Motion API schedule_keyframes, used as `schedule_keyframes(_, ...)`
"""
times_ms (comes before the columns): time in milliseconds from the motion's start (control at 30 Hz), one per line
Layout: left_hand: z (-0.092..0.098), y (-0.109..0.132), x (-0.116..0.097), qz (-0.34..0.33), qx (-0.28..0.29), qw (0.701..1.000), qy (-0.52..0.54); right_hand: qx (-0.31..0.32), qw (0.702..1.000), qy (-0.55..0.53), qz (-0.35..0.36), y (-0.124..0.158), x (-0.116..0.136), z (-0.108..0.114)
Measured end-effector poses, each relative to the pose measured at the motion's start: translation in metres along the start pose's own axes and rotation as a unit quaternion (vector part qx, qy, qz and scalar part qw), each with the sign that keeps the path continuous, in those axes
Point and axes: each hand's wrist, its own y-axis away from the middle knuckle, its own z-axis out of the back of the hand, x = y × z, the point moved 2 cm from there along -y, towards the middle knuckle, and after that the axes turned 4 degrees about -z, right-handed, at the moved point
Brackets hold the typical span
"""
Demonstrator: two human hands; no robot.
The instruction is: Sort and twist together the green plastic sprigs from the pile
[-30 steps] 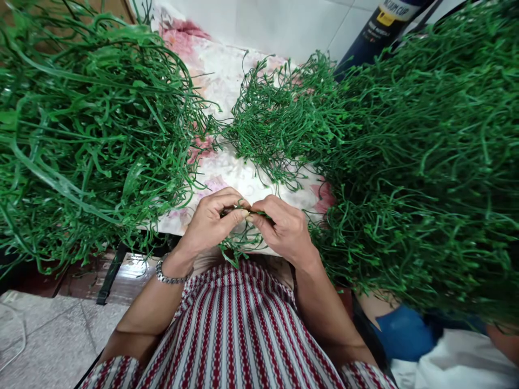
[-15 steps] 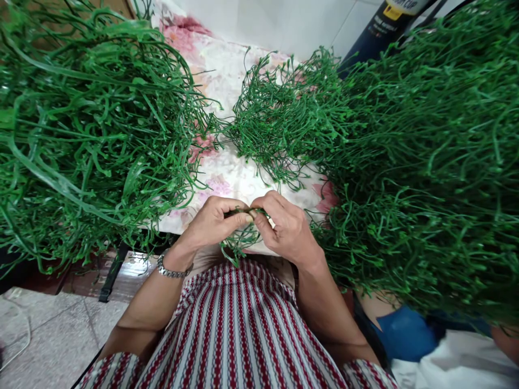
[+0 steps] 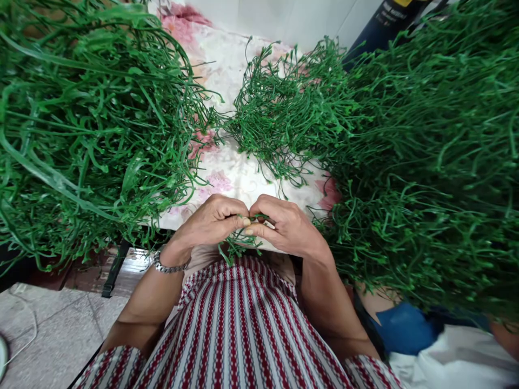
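Close together at the table's near edge, both hands pinch the same small bunch of thin green stems [image 3: 237,249], whose loose ends hang below the fingers. My left hand [image 3: 217,219] is closed, thumb and forefinger on the stems; a metal-link bracelet or watch band circles that wrist. My right hand [image 3: 286,222] is closed too, thumb tip beside the left thumb. The fingers cover the pinched part. A smaller pile of the same stems [image 3: 287,108] lies beyond my hands on the flowered tablecloth [image 3: 239,173].
A tall tangle of green strands [image 3: 93,119] covers the left side, some broader and glossy. On the right rises a large heap of thin stems [image 3: 430,162]. Behind it leans a dark cylinder [image 3: 375,32] near the white wall [image 3: 279,21]. Blue cloth [image 3: 407,329] shows at lower right.
My right hand has turned a little, its thumb now straighter and lower. Both hands still pinch the stems near the same place. The view has shifted slightly.
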Motion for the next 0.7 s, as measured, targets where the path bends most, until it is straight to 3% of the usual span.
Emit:
schedule_keyframes(133,-0.001,0.001,0.006,-0.023,0.031,0.996,0.077,0.031,0.997,-0.075,0.013,0.000,0.000,0.001)
schedule_keyframes(300,0.006,0.004,0.003,-0.013,-0.170,0.974,0.150,-0.035,0.980,-0.195,-0.022,0.003,-0.004,-0.001)
schedule_keyframes(367,0.005,0.003,-0.001,0.007,-0.161,0.981,0.112,-0.094,0.973,-0.205,-0.046,0.004,-0.005,0.001)
schedule_keyframes(500,-0.001,-0.002,-0.004,0.047,-0.150,0.985,0.070,-0.212,0.970,-0.084,-0.082,0.004,0.000,0.009)
schedule_keyframes(700,-0.012,-0.004,0.007,0.070,-0.143,0.983,0.090,-0.174,0.980,0.092,-0.025,0.000,0.003,-0.006)
